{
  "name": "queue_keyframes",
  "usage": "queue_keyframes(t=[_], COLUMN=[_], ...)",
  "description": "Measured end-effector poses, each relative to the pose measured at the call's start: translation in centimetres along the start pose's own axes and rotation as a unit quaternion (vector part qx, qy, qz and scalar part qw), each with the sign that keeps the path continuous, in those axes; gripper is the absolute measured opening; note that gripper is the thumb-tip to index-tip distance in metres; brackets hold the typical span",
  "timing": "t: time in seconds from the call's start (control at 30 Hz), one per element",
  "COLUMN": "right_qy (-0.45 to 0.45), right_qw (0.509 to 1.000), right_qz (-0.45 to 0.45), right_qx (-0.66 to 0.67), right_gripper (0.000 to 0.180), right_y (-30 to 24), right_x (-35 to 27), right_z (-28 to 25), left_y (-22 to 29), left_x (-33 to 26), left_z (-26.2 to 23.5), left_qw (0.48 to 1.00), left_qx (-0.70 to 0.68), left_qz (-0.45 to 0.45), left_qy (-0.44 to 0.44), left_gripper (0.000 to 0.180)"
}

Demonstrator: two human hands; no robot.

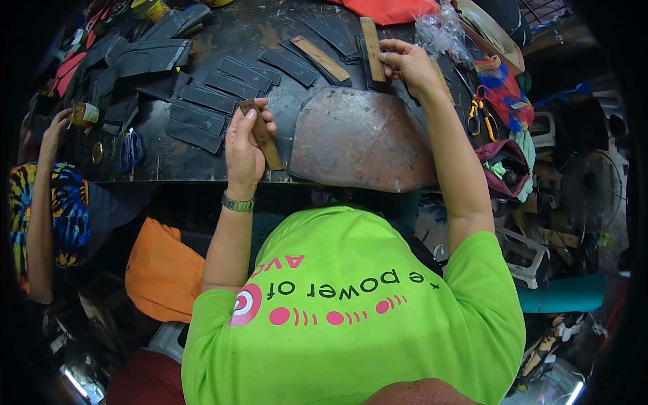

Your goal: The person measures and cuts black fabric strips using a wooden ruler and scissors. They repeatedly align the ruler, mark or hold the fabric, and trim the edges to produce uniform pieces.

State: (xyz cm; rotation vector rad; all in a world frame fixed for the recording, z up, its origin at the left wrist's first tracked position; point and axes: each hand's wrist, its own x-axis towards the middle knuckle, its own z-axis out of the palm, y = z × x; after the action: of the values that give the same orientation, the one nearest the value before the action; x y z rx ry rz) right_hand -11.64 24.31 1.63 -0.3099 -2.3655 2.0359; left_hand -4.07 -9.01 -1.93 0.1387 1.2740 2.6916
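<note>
My left hand [247, 145] is closed round a flat brown strip [271, 152], its thumb lying along the upper part. Farther off and to the right, my right hand [408, 66] pinches the edge of another brown strip [372, 42], which stands over dark pieces on the table. Just left of that, a third brown strip [317, 57] rests on a black one. Several black rectangular strips [206, 98] lie in overlapping rows beyond my left hand. Between my arms sits a worn brown board [361, 138] with rounded corners, at the table's near edge.
Blue-handled scissors [131, 150] and a roll of tape [98, 152] lie left, near a co-worker's hand [55, 131] at a yellowish jar [85, 115]. Black cut pieces [152, 57] pile up far left. Orange-handled pliers [480, 121], clear plastic [442, 30] and a maroon pouch [505, 165] are right.
</note>
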Motion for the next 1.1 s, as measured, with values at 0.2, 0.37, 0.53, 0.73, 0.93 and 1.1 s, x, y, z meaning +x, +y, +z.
queue_keyframes(t=[0.2, 0.37, 0.53, 0.73, 0.93, 1.1], right_qy=[0.0, 0.062, 0.045, -0.244, -0.199, -0.197], right_qw=[0.995, 0.937, 0.931, 0.962, 0.943, 0.978], right_qz=[-0.027, -0.109, -0.239, -0.113, -0.182, -0.066], right_qx=[-0.097, -0.326, -0.271, -0.056, -0.194, -0.002], right_gripper=[0.031, 0.032, 0.028, 0.019, 0.024, 0.015], right_y=[-0.7, 0.9, -0.6, -2.2, -2.3, -2.6], right_x=[4.1, 6.7, 3.0, -6.4, -8.6, -6.8], right_z=[3.3, 5.4, 7.3, 14.1, 17.4, 13.4], left_y=[-0.3, -0.3, 0.0, 0.1, -0.2, -0.3], left_x=[0.3, 0.6, 0.7, 0.7, 0.9, 0.6], left_z=[-0.3, -0.7, -0.7, -0.4, -0.6, -0.2], left_qw=[1.0, 0.999, 0.995, 0.994, 0.994, 0.996], left_qx=[-0.006, -0.052, -0.093, -0.107, -0.101, -0.08], left_qz=[-0.008, -0.006, 0.002, 0.012, 0.037, 0.03], left_qy=[0.0, -0.001, 0.032, 0.019, 0.008, 0.002], left_gripper=[0.027, 0.032, 0.033, 0.036, 0.037, 0.039])
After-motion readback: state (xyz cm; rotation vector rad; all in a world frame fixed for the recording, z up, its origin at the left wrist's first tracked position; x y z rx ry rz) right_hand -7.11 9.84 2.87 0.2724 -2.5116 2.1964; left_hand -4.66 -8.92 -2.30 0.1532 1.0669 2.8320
